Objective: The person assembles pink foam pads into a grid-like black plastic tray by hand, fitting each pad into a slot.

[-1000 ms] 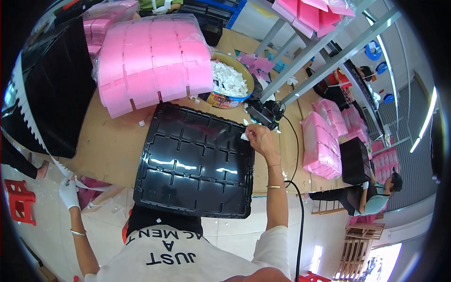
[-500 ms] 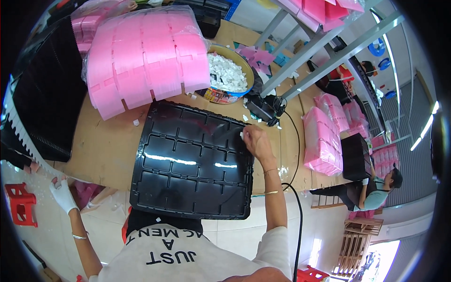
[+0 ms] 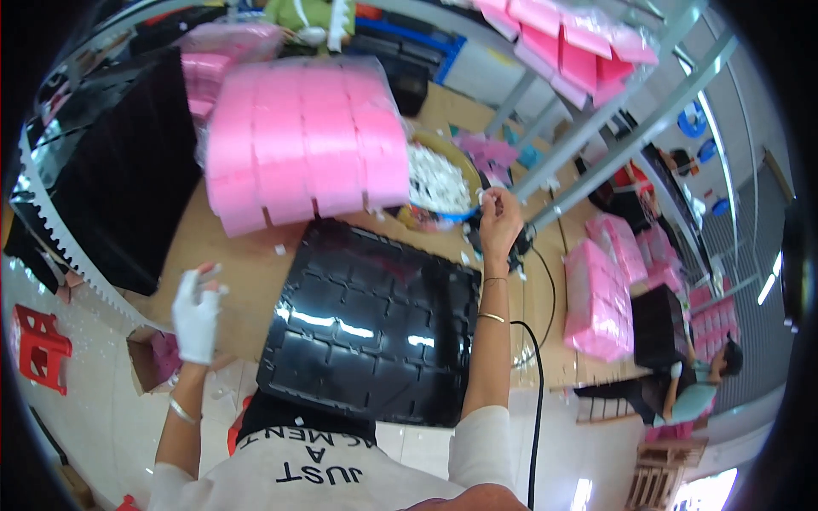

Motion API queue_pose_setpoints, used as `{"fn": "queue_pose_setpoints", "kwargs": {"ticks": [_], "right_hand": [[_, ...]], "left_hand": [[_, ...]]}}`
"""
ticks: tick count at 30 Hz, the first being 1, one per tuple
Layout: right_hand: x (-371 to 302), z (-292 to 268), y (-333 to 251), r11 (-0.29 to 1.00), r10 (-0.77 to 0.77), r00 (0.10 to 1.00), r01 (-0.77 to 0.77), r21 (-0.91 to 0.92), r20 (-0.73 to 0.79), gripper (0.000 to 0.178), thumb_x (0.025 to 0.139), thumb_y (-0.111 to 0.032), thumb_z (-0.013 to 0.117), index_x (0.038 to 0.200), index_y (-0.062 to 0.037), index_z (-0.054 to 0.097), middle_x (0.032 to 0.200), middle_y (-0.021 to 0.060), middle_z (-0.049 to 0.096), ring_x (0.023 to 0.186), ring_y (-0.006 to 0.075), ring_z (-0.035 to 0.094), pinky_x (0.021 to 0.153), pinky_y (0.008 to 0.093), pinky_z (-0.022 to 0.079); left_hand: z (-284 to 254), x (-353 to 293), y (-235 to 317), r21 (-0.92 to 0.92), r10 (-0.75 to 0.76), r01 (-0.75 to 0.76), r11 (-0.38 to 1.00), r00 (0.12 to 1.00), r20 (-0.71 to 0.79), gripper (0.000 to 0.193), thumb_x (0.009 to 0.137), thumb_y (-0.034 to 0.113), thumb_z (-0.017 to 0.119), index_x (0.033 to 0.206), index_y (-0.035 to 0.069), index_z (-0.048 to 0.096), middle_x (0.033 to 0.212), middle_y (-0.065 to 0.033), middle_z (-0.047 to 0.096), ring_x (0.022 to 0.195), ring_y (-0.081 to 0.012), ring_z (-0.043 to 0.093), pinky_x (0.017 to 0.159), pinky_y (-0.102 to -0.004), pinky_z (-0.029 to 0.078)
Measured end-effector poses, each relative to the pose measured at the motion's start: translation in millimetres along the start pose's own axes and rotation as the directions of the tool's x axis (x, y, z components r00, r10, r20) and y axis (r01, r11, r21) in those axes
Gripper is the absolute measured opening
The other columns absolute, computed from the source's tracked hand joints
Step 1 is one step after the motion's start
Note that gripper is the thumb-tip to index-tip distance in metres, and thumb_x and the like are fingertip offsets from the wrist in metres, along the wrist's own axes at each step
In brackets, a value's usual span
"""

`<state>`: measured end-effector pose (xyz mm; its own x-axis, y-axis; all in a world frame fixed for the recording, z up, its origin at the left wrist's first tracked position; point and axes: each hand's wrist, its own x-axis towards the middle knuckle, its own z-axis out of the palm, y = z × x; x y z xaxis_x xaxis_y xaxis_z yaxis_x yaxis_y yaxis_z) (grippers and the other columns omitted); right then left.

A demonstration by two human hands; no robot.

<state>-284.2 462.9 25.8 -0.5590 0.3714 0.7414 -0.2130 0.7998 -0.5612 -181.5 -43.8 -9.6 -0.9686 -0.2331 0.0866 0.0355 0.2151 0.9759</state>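
A black moulded plastic tray (image 3: 366, 328) lies flat on the wooden table (image 3: 247, 272) in front of me. My right hand (image 3: 498, 223) reaches past the tray's far right corner, fingers pinched by the rim of a round bowl (image 3: 439, 183) filled with small white pieces; whether it grips a piece I cannot tell. My left hand (image 3: 198, 313), in a white glove, hovers with fingers spread over the table's near edge, left of the tray, holding nothing. A large bundle of pink foam pieces (image 3: 302, 140) wrapped in clear film sits beyond the tray.
A tall stack of black trays (image 3: 111, 196) stands at the left. Pink packs (image 3: 601, 294) lie on the right of the table, and a black cable (image 3: 538, 383) runs along my right arm. A red stool (image 3: 34, 345) and a cardboard box (image 3: 153, 358) are on the floor. Another person (image 3: 694, 396) sits at the far right.
My right hand moved from the tray's far edge up to the bowl's rim. My left hand rose from down beside the table to the table edge, fingers spread.
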Motion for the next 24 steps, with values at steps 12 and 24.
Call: {"fn": "queue_pose_setpoints", "kwargs": {"ticks": [12, 24], "right_hand": [[5, 97, 71, 0.989, 0.057, 0.993, -0.043, -0.143, 0.101, 0.007, 0.086, -0.007, 0.068, 0.092, -0.0047, 0.072, 0.078, 0.018, 0.071, 0.075, 0.0373, 0.072, 0.069, 0.0441, 0.056], [-5, 84, -37, 0.89, 0.027, 0.839, -0.267, 0.368, 0.543, 0.021, 0.096, -0.016, 0.073, 0.112, -0.0029, 0.068, 0.095, 0.0054, 0.071, 0.086, 0.012, 0.067, 0.077, 0.0291, 0.055]], "left_hand": [[28, 97, -40, -0.141, 0.052, -0.085, 0.986, 0.974, -0.221, 0.032, 0.096, 0.011, 0.069, 0.124, 0.0, 0.059, 0.103, -0.0074, 0.069, 0.09, -0.0138, 0.066, 0.081, -0.0271, 0.052], [22, 105, -30, -0.235, -0.078, 0.068, 0.97, 0.996, -0.037, 0.009, 0.097, 0.015, 0.069, 0.096, 0.006, 0.065, 0.083, -0.0008, 0.067, 0.062, -0.0085, 0.064, 0.056, -0.0203, 0.043]]}}
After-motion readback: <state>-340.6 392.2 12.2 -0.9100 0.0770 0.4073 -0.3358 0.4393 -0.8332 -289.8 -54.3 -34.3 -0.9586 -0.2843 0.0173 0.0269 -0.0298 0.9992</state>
